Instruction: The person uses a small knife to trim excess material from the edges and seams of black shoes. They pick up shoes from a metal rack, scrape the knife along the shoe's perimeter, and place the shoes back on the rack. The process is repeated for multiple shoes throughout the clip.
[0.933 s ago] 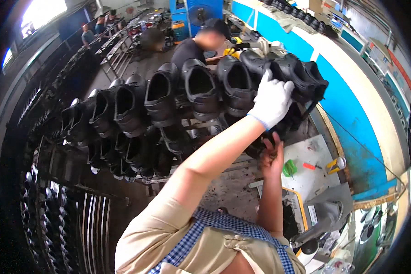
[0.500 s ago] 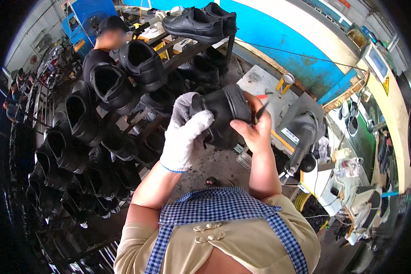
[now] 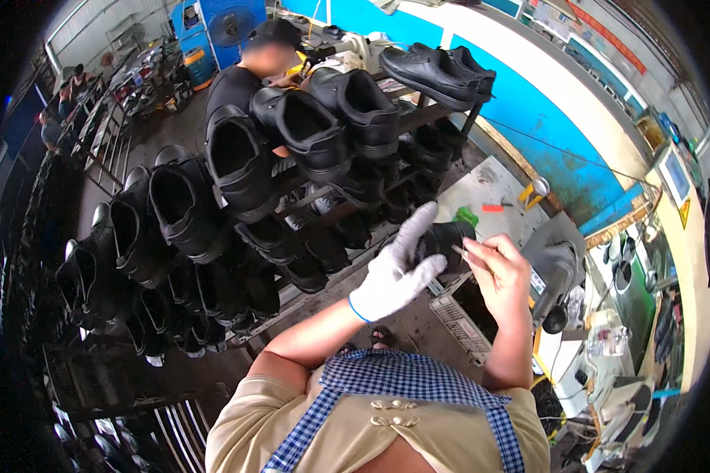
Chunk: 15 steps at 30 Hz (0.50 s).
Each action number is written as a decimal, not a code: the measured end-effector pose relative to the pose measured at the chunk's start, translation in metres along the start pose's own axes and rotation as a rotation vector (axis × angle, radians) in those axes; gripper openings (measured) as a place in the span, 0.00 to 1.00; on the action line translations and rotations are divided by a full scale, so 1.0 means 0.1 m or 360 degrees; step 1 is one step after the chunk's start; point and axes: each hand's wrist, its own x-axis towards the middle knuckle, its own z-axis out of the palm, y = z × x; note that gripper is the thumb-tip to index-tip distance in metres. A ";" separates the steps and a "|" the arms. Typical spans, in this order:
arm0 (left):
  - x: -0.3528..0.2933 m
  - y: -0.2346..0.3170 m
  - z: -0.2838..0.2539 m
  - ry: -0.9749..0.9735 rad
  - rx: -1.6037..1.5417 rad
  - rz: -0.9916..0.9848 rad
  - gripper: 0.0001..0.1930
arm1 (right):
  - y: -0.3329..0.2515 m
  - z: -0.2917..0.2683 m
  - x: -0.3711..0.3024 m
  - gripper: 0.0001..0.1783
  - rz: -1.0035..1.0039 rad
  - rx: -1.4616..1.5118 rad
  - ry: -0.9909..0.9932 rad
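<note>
A black shoe (image 3: 447, 240) is held in front of me above the floor, partly covered by my hands. My left hand (image 3: 398, 272), in a white knit glove, grips its left end with the thumb on the near side and a long finger stretched along the far side. My bare right hand (image 3: 498, 268) is at the shoe's right end. Its thumb and fingers pinch a small, thin, light-coloured thing (image 3: 457, 250) against or close to the shoe; its kind is too small to make out.
A rack (image 3: 418, 118) with rows of black shoes (image 3: 304, 130) fills the left. Beyond it a person in a dark cap (image 3: 241, 87) works. To the right stand a grey worktable (image 3: 493, 177), a grey machine arm (image 3: 556, 276) and a light plastic crate (image 3: 459, 323).
The view has swung left, showing more of the rack. The shoe is lower and turned in my hands. My right hand has shifted from gripping the shoe to pinching a small thing beside it.
</note>
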 end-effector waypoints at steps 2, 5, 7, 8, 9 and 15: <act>-0.09 -0.09 -0.12 -0.0091 0.0643 0.0104 0.40 | -0.06 0.05 -0.03 0.13 -0.0122 -0.0115 -0.0096; -0.19 -0.19 -0.21 -0.0072 0.0707 0.0060 0.38 | -0.13 0.09 0.00 0.10 -0.0315 -0.0446 -0.0327; -0.24 -0.25 -0.21 -0.0069 0.0627 0.0124 0.37 | -0.09 0.18 -0.08 0.09 -0.0319 -0.0528 -0.0396; -0.24 -0.27 -0.22 -0.0069 0.0591 0.0162 0.36 | -0.08 0.21 -0.12 0.09 -0.0313 -0.0572 -0.0436; -0.22 -0.30 -0.26 -0.0039 0.0477 0.0154 0.36 | -0.06 0.25 -0.08 0.11 -0.0343 -0.0629 -0.0465; -0.24 -0.33 -0.23 0.0181 0.0209 0.0184 0.36 | 0.10 0.41 0.00 0.12 -0.0074 0.0079 -0.0200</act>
